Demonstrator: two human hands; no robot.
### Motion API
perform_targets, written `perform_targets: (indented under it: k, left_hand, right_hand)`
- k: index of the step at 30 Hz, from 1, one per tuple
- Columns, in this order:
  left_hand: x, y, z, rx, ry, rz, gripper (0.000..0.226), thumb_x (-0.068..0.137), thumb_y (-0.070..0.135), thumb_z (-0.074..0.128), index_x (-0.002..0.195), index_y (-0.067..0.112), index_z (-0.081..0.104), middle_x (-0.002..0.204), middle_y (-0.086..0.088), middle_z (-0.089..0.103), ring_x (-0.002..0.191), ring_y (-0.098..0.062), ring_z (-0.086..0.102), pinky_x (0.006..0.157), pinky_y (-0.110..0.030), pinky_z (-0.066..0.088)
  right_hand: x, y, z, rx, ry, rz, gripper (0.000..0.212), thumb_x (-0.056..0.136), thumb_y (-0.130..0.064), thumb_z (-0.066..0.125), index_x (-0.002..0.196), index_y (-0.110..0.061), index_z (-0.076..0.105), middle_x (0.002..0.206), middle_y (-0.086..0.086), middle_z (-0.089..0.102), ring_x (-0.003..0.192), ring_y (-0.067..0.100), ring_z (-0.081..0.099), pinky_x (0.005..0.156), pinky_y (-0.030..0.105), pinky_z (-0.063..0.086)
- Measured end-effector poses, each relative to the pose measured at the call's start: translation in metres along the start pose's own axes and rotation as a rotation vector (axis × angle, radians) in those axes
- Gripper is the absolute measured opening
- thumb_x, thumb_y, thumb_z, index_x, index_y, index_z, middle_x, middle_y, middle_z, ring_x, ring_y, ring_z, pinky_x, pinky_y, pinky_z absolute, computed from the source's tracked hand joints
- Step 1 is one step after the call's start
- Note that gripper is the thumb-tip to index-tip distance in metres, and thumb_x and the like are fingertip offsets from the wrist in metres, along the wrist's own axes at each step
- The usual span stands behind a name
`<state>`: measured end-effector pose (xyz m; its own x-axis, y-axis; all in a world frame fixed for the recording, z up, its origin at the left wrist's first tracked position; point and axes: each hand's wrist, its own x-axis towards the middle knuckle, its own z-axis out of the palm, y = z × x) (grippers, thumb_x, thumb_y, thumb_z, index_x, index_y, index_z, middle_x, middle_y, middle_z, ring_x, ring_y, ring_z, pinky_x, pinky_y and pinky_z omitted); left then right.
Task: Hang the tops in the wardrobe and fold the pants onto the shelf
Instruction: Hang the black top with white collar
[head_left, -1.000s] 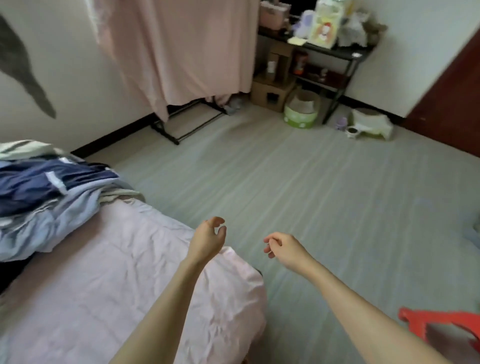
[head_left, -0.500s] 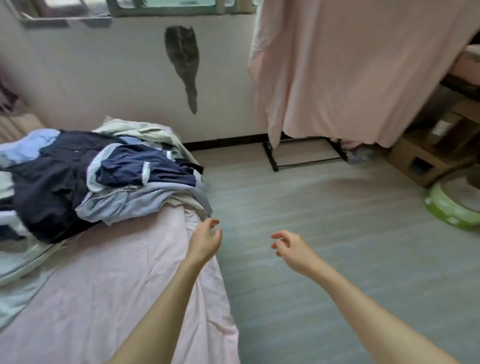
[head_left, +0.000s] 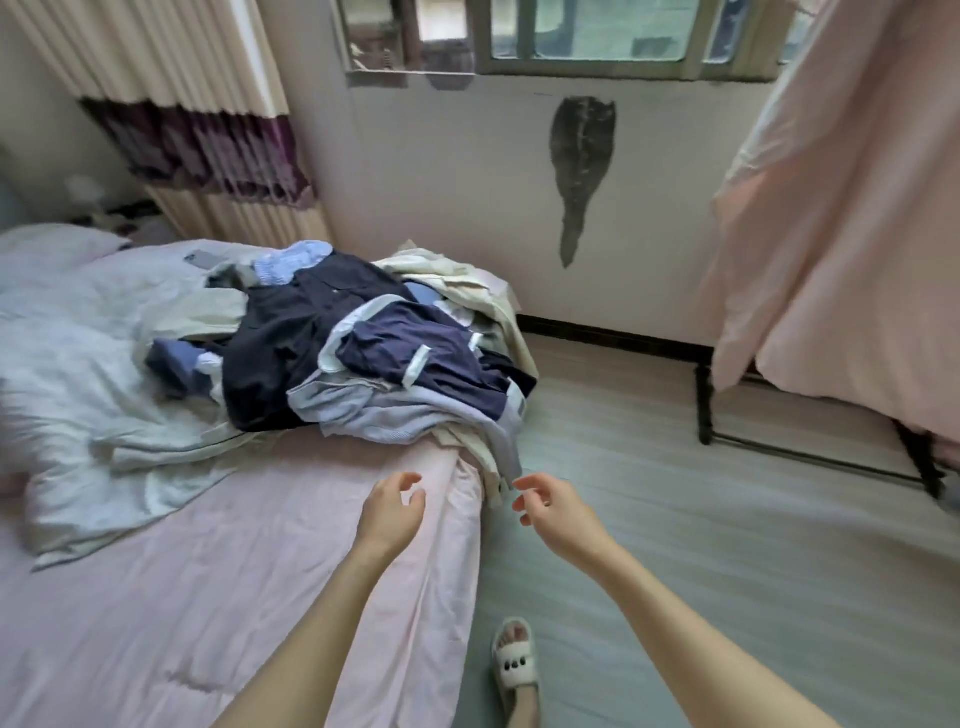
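A heap of clothes (head_left: 358, 358) lies on the far corner of the bed (head_left: 208, 571): dark navy garments, pale blue tops and cream pieces, some hanging over the bed's edge. My left hand (head_left: 392, 512) hovers above the pink sheet just short of the heap, fingers loosely curled, holding nothing. To its right, my right hand (head_left: 550, 506) is beside the bed corner near a hanging pale blue hem, fingers relaxed and empty. No wardrobe or shelf is in view.
A white quilt (head_left: 67, 364) is bunched on the bed's left side. A pink sheet (head_left: 841, 234) hangs from a black rack (head_left: 810, 452) at the right. A window and a stained wall stand behind. My slippered foot (head_left: 514, 665) is on the grey floor (head_left: 727, 545).
My view has swung left, bringing the clothes heap, quilt, curtain and window into sight. Both hands have come closer to the heap and still hold nothing.
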<state>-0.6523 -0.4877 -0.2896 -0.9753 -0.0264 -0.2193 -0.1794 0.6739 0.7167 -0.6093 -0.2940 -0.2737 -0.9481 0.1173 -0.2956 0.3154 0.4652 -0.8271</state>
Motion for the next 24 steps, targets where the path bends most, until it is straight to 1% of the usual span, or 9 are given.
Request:
perform_targets:
  k: [4,6,8,14,16,18,20,21,24]
  left_hand:
    - [0.077,0.006,0.002,-0.062,0.076,-0.098,0.028,0.091,0.011,0.051,0.118,0.007,0.058,0.121,-0.012,0.058,0.111,-0.025,0.054,0.093,-0.028,0.039]
    - [0.126,0.011,-0.001,-0.102,0.117,-0.154,0.028,0.091,0.010,0.051,0.118,0.005,0.058,0.121,-0.013,0.059,0.110,-0.026,0.055,0.093,-0.031,0.041]
    - [0.165,0.015,-0.004,-0.150,0.163,-0.209,0.028,0.091,0.010,0.051,0.118,0.005,0.058,0.121,-0.014,0.059,0.110,-0.028,0.055,0.091,-0.035,0.045]
    - [0.238,0.017,-0.008,-0.219,0.231,-0.385,0.027,0.091,0.009,0.050,0.117,0.004,0.058,0.120,-0.014,0.060,0.110,-0.027,0.054,0.092,-0.032,0.042]
    - [0.264,0.010,-0.014,-0.232,0.279,-0.441,0.028,0.092,0.009,0.049,0.118,0.004,0.058,0.120,-0.015,0.060,0.110,-0.027,0.054,0.090,-0.030,0.042]
    - [0.289,0.001,-0.019,-0.249,0.336,-0.503,0.029,0.092,0.009,0.049,0.119,0.004,0.057,0.120,-0.015,0.059,0.110,-0.027,0.053,0.089,-0.029,0.041]
    - [0.309,-0.005,-0.020,-0.270,0.388,-0.550,0.027,0.091,0.009,0.050,0.117,0.004,0.058,0.118,-0.015,0.061,0.108,-0.027,0.055,0.087,-0.028,0.041]
    - [0.318,-0.008,-0.019,-0.280,0.417,-0.583,0.026,0.091,0.008,0.051,0.115,0.003,0.059,0.116,-0.015,0.062,0.106,-0.027,0.056,0.086,-0.027,0.040]
    - [0.351,-0.024,-0.010,-0.355,0.506,-0.704,0.025,0.092,0.008,0.051,0.115,0.003,0.059,0.114,-0.014,0.062,0.101,-0.025,0.057,0.081,-0.023,0.039]
  right_hand:
    - [0.102,-0.012,-0.012,-0.080,-0.059,-0.056,0.033,0.090,-0.003,0.038,0.115,-0.005,0.059,0.106,0.013,0.066,0.092,0.025,0.062,0.075,0.025,0.042]
    - [0.160,-0.021,-0.012,-0.120,-0.099,-0.064,0.032,0.090,-0.003,0.039,0.115,-0.004,0.059,0.108,0.014,0.066,0.095,0.026,0.061,0.077,0.027,0.044]
    - [0.206,-0.027,-0.011,-0.166,-0.145,-0.073,0.032,0.090,-0.005,0.038,0.114,-0.006,0.059,0.109,0.013,0.066,0.099,0.027,0.060,0.085,0.033,0.046]
    - [0.319,-0.052,0.007,-0.323,-0.309,-0.113,0.033,0.091,-0.011,0.039,0.120,-0.012,0.056,0.119,0.008,0.063,0.110,0.024,0.056,0.088,0.027,0.043]
    - [0.363,-0.066,0.022,-0.375,-0.345,-0.156,0.035,0.092,-0.012,0.040,0.124,-0.011,0.054,0.123,0.008,0.060,0.114,0.025,0.054,0.085,0.025,0.039]
    - [0.411,-0.079,0.044,-0.429,-0.379,-0.242,0.036,0.092,-0.011,0.041,0.126,-0.007,0.051,0.127,0.012,0.057,0.119,0.028,0.051,0.091,0.028,0.038]
    - [0.452,-0.088,0.065,-0.512,-0.411,-0.325,0.041,0.091,-0.015,0.045,0.132,-0.007,0.044,0.132,0.016,0.050,0.123,0.032,0.044,0.098,0.035,0.036]
    - [0.472,-0.090,0.078,-0.583,-0.452,-0.347,0.049,0.092,-0.021,0.048,0.138,-0.010,0.036,0.138,0.015,0.042,0.127,0.033,0.038,0.101,0.039,0.035]
    - [0.537,-0.097,0.129,-0.836,-0.614,-0.461,0.085,0.085,-0.045,0.057,0.148,-0.025,0.003,0.154,0.005,0.009,0.140,0.032,0.012,0.106,0.054,0.028]
